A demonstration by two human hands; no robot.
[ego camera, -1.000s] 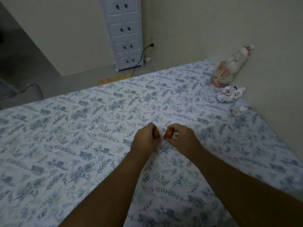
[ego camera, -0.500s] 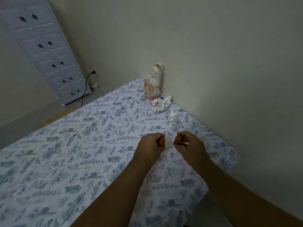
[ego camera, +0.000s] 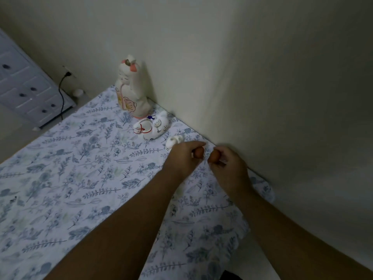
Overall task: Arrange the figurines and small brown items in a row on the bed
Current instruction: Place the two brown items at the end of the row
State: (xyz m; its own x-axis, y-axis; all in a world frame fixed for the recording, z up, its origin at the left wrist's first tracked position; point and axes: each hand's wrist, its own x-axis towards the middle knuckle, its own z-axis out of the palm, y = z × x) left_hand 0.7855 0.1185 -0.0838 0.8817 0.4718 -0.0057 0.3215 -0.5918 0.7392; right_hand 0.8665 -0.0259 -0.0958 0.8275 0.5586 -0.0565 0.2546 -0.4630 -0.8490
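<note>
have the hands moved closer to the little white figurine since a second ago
Yes. The left hand and right hand, each pinching a small brown item, have moved toward the wall; the left hand now sits right beside the smallest figurine, partly overlapping it.

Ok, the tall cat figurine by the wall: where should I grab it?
Probably around the narrow upper body of the tall cat figurine, coming from the open bed side; the wall sits close behind it, and it stands upright.
</note>
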